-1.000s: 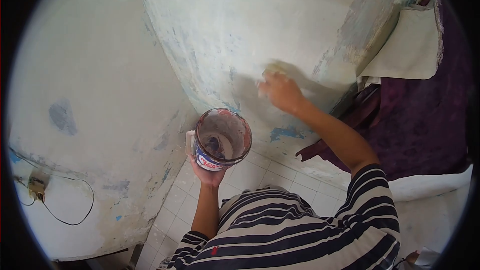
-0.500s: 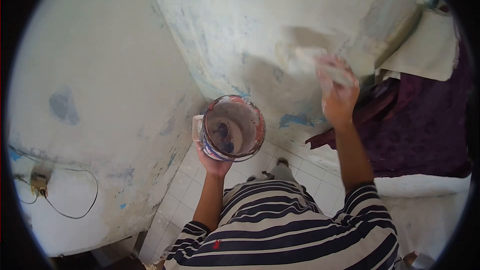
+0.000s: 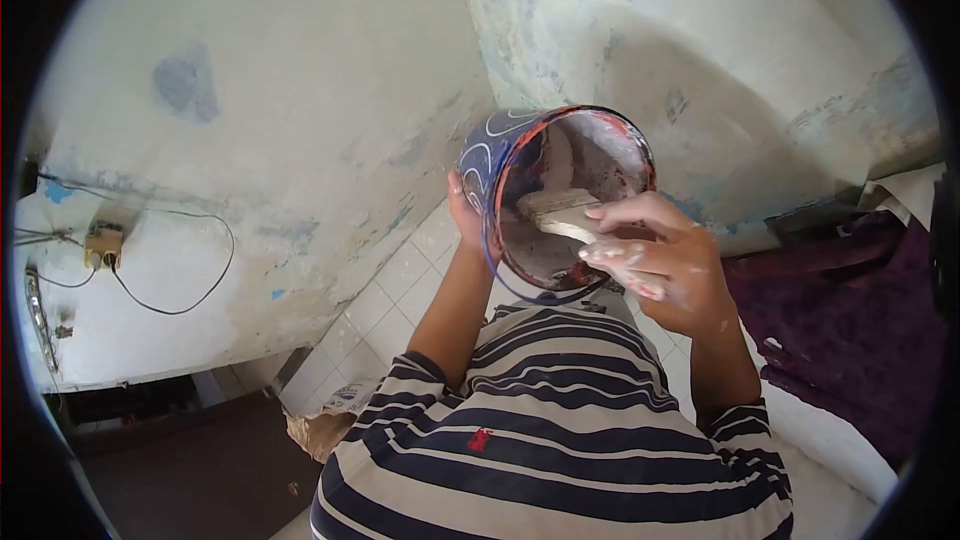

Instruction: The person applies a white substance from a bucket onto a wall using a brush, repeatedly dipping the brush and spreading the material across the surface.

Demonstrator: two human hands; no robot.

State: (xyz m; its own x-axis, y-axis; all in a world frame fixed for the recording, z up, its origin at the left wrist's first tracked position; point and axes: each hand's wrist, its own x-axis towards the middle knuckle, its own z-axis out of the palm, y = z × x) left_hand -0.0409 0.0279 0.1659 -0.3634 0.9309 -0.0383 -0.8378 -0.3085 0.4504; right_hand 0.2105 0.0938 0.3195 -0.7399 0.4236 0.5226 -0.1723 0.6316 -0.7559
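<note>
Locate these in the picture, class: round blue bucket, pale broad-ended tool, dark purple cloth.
Round blue bucket [image 3: 488, 152], head view: outer side wall.
Pale broad-ended tool [image 3: 567, 214], head view: broad end.
Dark purple cloth [image 3: 850, 312], head view: middle.

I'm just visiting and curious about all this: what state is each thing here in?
Bucket: open-topped, tilted, smeared inside; held by the left hand.
Brush: pale-coated, in the right hand, its head at the bucket's mouth.
Wall: patchy, stained, blue flecks showing.
Cord: plugged in, hanging in a loop.
Purple cloth: draped, rumpled.
Striped shirt: worn.
</note>
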